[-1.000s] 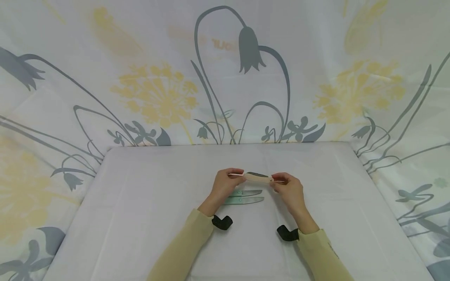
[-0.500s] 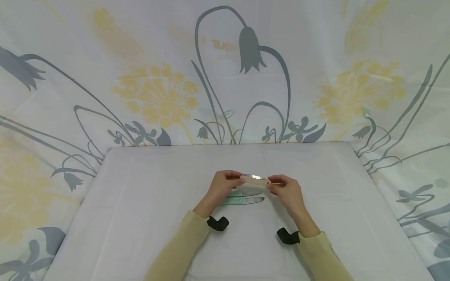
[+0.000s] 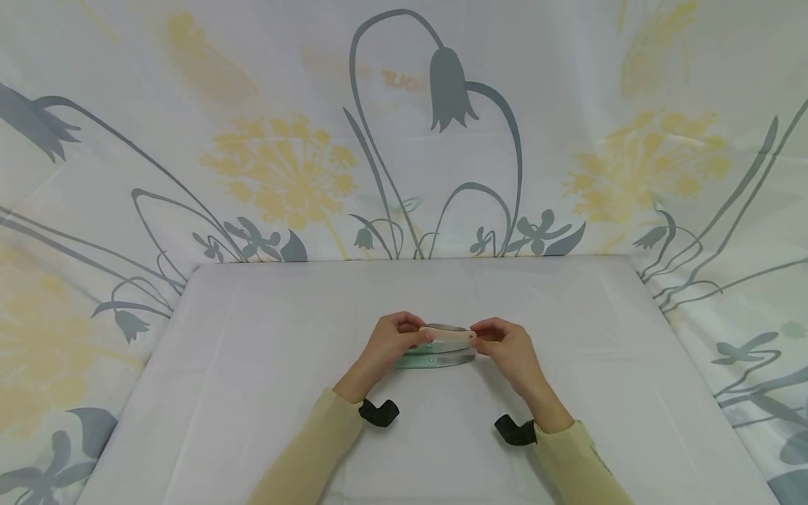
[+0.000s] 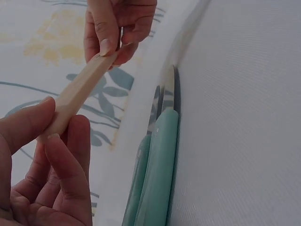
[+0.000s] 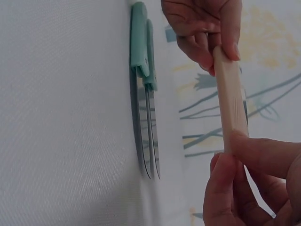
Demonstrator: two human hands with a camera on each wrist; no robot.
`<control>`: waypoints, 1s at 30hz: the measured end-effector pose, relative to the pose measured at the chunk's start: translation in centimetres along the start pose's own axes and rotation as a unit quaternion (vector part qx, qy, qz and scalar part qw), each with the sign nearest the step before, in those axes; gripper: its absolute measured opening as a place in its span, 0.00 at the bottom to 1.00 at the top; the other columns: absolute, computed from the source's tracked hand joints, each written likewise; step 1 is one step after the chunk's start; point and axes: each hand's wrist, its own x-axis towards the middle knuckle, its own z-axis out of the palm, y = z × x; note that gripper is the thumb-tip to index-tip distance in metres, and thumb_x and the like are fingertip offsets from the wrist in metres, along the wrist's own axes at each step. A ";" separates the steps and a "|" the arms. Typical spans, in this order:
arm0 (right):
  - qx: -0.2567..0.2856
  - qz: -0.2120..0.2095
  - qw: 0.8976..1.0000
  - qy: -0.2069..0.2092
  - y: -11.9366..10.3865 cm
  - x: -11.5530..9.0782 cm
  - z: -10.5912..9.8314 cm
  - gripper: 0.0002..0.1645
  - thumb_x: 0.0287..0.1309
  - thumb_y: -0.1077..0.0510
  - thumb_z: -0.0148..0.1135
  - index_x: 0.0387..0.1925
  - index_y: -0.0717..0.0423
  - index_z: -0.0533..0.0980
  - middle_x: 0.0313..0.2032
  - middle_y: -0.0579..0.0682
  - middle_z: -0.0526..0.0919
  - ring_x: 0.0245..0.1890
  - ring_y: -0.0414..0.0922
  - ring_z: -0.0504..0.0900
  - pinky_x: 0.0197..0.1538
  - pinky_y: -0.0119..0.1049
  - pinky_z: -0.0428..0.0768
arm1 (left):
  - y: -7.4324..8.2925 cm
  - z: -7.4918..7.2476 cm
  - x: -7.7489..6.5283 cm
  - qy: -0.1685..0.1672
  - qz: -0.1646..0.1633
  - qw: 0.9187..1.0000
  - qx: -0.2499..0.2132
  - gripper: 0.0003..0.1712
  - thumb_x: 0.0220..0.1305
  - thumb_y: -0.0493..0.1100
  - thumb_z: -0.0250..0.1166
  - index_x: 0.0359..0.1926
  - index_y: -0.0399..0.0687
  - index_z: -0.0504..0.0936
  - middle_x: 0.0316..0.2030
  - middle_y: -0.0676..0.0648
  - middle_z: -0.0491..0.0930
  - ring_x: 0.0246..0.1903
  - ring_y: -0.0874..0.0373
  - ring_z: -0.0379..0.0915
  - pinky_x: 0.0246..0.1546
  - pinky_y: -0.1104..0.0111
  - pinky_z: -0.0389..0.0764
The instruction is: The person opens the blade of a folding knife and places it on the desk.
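A folding knife with a cream handle is held crosswise between both hands, its metal blade showing along the handle's far side. My left hand pinches one end of the handle between thumb and fingers, as the left wrist view also shows. At the other end, my right hand pinches with thumb and fingertips; a bright blade tip pokes out by its fingers in the right wrist view. Two green-handled knives, the nearer and the farther, lie side by side just below, partly covered by the left hand in the head view.
A white-covered table spreads under the hands. Flower-printed cloth hangs behind and along the sides. Black wrist-worn pieces stick out from both sleeves, and the green knives' blades point right.
Both hands have come nearer and slightly left with the folding knife, which now overlaps the rear green knife in the head view. The folding knife has turned a little; the green knives stay put.
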 end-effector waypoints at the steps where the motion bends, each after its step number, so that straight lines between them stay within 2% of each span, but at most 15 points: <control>1: -0.004 -0.002 1.000 -0.003 0.0 0.0 0.0 0.16 0.55 0.68 0.70 0.47 0.67 0.81 0.39 0.56 0.85 0.38 0.44 0.81 0.39 0.31 0.80 | -0.1 -0.1 -0.1 -0.001 -0.001 1.000 0.001 0.14 0.58 0.39 0.74 0.41 0.38 0.81 0.32 0.48 0.85 0.34 0.60 0.80 0.38 0.66 0.79; 5: -0.028 -0.014 0.999 -0.015 -0.1 -0.2 0.1 0.16 0.54 0.67 0.71 0.47 0.65 0.81 0.39 0.54 0.85 0.39 0.45 0.80 0.37 0.31 0.78 | -0.3 -0.5 -0.7 -0.002 -0.007 1.000 0.003 0.13 0.58 0.39 0.74 0.41 0.37 0.81 0.31 0.49 0.84 0.33 0.60 0.79 0.37 0.68 0.78; 10: -0.058 -0.038 0.997 -0.035 -0.1 -0.4 0.3 0.15 0.55 0.65 0.72 0.45 0.62 0.83 0.40 0.52 0.85 0.43 0.47 0.80 0.39 0.33 0.77 | -0.5 -1.0 -1.6 0.000 -0.014 1.000 -0.008 0.13 0.60 0.37 0.73 0.42 0.36 0.81 0.32 0.50 0.84 0.34 0.61 0.79 0.39 0.65 0.80; 17: -0.070 -0.078 0.993 -0.060 -0.5 -0.7 0.6 0.16 0.58 0.59 0.72 0.47 0.61 0.83 0.43 0.52 0.86 0.48 0.49 0.81 0.44 0.34 0.77 | -0.8 -1.8 -2.3 0.003 -0.015 1.000 -0.024 0.11 0.57 0.35 0.73 0.39 0.36 0.82 0.31 0.47 0.85 0.32 0.58 0.81 0.34 0.68 0.77; 26: -0.085 -0.097 0.987 -0.098 -1.4 -0.1 1.7 0.16 0.61 0.56 0.70 0.47 0.61 0.84 0.44 0.49 0.86 0.45 0.48 0.81 0.46 0.41 0.77 | -0.7 -1.6 -2.9 -0.003 -0.011 1.000 -0.024 0.12 0.55 0.37 0.75 0.37 0.38 0.83 0.31 0.47 0.85 0.31 0.59 0.79 0.32 0.69 0.76; 30: -0.087 -0.093 0.985 -0.117 -1.5 0.0 2.4 0.16 0.61 0.54 0.70 0.46 0.59 0.85 0.43 0.48 0.86 0.42 0.46 0.81 0.43 0.39 0.78 | -0.9 -1.5 -3.1 -0.011 -0.003 1.000 -0.025 0.12 0.54 0.37 0.76 0.37 0.37 0.83 0.30 0.47 0.85 0.30 0.58 0.77 0.32 0.68 0.76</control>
